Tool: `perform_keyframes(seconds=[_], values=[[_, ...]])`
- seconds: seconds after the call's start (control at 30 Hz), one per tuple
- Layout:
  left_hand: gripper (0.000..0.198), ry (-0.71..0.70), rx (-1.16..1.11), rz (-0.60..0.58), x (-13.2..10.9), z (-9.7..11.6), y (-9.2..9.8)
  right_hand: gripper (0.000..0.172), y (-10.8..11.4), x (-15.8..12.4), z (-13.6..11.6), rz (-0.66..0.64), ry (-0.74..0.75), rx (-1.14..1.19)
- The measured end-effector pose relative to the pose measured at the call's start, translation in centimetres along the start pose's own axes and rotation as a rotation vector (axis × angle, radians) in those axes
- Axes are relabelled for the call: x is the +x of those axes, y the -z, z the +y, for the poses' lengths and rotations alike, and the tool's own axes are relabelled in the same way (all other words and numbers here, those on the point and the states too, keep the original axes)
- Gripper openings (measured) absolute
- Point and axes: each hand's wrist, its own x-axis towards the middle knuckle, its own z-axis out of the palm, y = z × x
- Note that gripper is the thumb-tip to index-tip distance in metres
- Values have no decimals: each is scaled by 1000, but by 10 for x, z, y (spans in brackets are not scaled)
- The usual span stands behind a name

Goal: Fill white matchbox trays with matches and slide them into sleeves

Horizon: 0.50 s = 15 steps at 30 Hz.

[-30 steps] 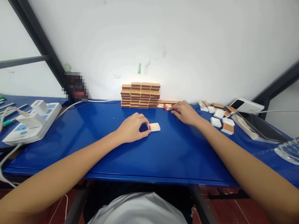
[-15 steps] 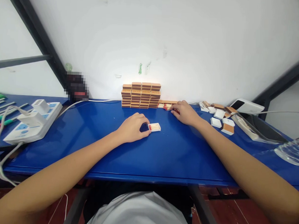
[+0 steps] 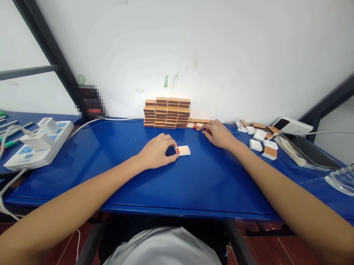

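My left hand [image 3: 157, 150] rests on the blue table [image 3: 134, 177], fingers curled against the left end of a small open matchbox tray [image 3: 183, 150] that holds red-tipped matches. My right hand [image 3: 219, 133] reaches further back, its fingers pinched in a pile of loose matches [image 3: 196, 126] lying beside a stacked wall of closed matchboxes [image 3: 166, 112]. What the right fingertips hold is too small to make out.
Loose matchbox sleeves and white trays [image 3: 261, 138] lie at the right, beside a dark tray [image 3: 305, 153] and a white device [image 3: 291, 125]. A white power strip [image 3: 37, 144] with cables sits at the left. The wall stands right behind the stack.
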Motion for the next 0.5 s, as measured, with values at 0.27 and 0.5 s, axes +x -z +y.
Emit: perform_keyframes(seconds=[0.27, 0.5], values=[[23, 7, -5, -1, 0, 2, 1, 22, 1, 2, 0, 6, 10, 43], [24, 7, -3, 3, -1, 2, 1, 18, -4, 5, 2, -3, 3, 104]])
